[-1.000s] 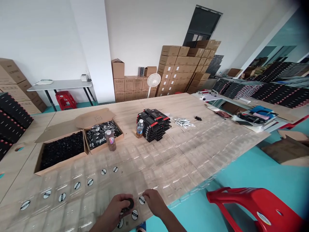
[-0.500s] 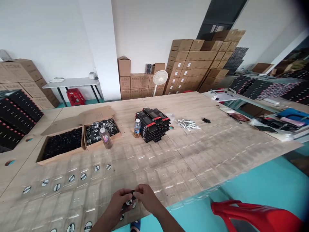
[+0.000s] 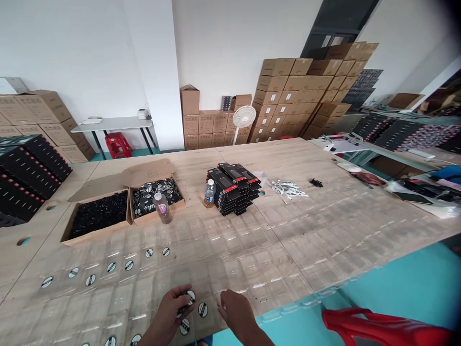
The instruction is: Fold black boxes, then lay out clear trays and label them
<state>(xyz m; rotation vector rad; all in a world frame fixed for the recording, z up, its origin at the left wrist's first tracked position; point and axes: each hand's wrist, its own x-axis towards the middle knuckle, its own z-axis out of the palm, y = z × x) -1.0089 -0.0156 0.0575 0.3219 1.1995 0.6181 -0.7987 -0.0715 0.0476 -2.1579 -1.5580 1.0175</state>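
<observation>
Near the table's front edge, my left hand (image 3: 166,311) is closed around a small bunch of round black discs with white-and-black labels (image 3: 190,297). My right hand (image 3: 236,311) is apart from it to the right, low over the clear plastic trays (image 3: 230,250). Its fingers are curled together, and whatever they hold, if anything, is hidden. A labelled disc (image 3: 203,310) lies on the plastic between the hands, and another disc (image 3: 185,327) lies just below my left hand. More such discs (image 3: 111,267) are spread over the trays to the left.
Two open cartons stand at back left: one with black parts (image 3: 99,214), one with labelled discs (image 3: 154,194). Two bottles (image 3: 209,193) (image 3: 163,208), stacked black boxes (image 3: 234,187) and white cables (image 3: 289,189) occupy the table. A red chair (image 3: 382,327) stands at front right.
My hands were together at a small black piece; now my right hand has moved away to the right. My left hand keeps its discs, their labels now facing up. The view has swung slightly left.
</observation>
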